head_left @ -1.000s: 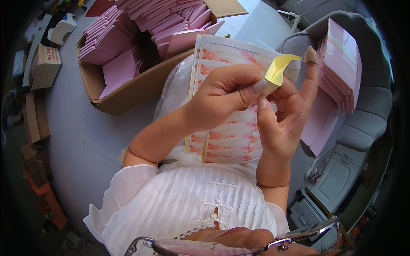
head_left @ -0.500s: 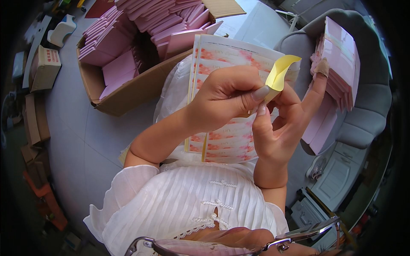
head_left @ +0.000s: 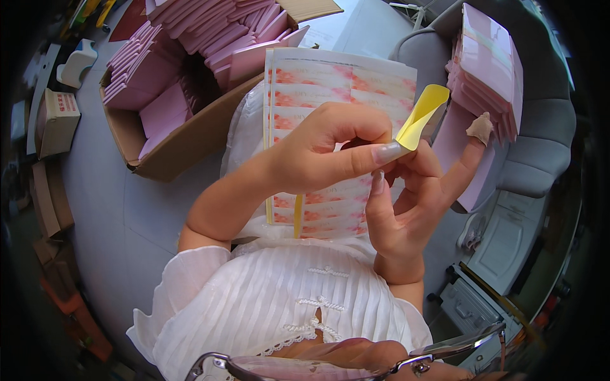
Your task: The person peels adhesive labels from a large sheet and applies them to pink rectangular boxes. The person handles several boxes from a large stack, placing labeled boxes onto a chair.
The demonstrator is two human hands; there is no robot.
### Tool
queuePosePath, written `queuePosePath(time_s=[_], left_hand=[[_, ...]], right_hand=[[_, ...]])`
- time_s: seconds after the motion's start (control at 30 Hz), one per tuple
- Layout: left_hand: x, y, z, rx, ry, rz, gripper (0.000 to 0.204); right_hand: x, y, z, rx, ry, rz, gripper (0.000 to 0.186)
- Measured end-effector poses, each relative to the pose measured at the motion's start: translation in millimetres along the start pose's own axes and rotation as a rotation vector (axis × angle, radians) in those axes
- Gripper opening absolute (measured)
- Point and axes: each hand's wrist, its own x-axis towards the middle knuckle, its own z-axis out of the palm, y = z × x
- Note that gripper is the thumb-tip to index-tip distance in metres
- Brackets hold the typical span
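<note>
- From the middle of the view, your left hand [head_left: 327, 149] is toward 1 o'clock, with the thumb pressed against its bent fingers. No gap shows in that pinch, and it has hold of the lower end of a yellow strip [head_left: 424, 115].
- That yellow strip lies toward 2 o'clock; it curls over itself, and its free end rises toward 1 o'clock from your left thumb.
- Your right hand [head_left: 413, 206] is at 3 o'clock, thumb tip just below your left thumb and most fingers bent. Whether those fingertips grip the strip you cannot tell, since the other hand hides them.
- One right finger, its tip wrapped in a tan cover [head_left: 480, 128], stretches out toward 1 or 2 o'clock.
- Below both hands, toward 12 o'clock, printed sheets [head_left: 311, 96] with red-and-white labels and some yellow edging lie over your lap.
- At 10 to 11 o'clock, an open cardboard box [head_left: 184, 149] holds many pink folders [head_left: 168, 114].
- At 2 o'clock, more pink packets [head_left: 486, 60] are stacked on a grey chair [head_left: 543, 136].
- Toward 4 o'clock are a white cabinet door [head_left: 508, 238] and a silver case [head_left: 471, 306].
</note>
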Motion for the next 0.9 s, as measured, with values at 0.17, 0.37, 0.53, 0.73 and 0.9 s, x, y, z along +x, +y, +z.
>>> queuePosePath(time_s=[0.17,0.37,0.53,0.73,0.9], left_hand=[[3.4,22.1,-0.8,0.604,0.017,0.012,0.026],[9.1,20.5,-19.5,1.084,0.239,0.309,0.014],[2.9,20.1,-28.7,0.724,0.310,0.151,0.019],[-3.5,10.4,-14.1,-0.187,0.303,-0.187,0.023],[-6.7,-3.1,-21.2,-0.074,0.139,-0.087,0.027]], right_hand=[[-3.4,8.1,-0.2,0.049,-0.030,-0.122,0.098],[3.3,15.2,-1.5,-0.053,-0.058,-0.151,0.086],[12.7,25.4,3.4,-0.060,-0.078,-0.207,0.054],[23.3,26.5,22.9,0.187,0.005,-0.100,0.088],[13.0,5.6,10.0,0.067,-0.025,-0.126,0.083]])
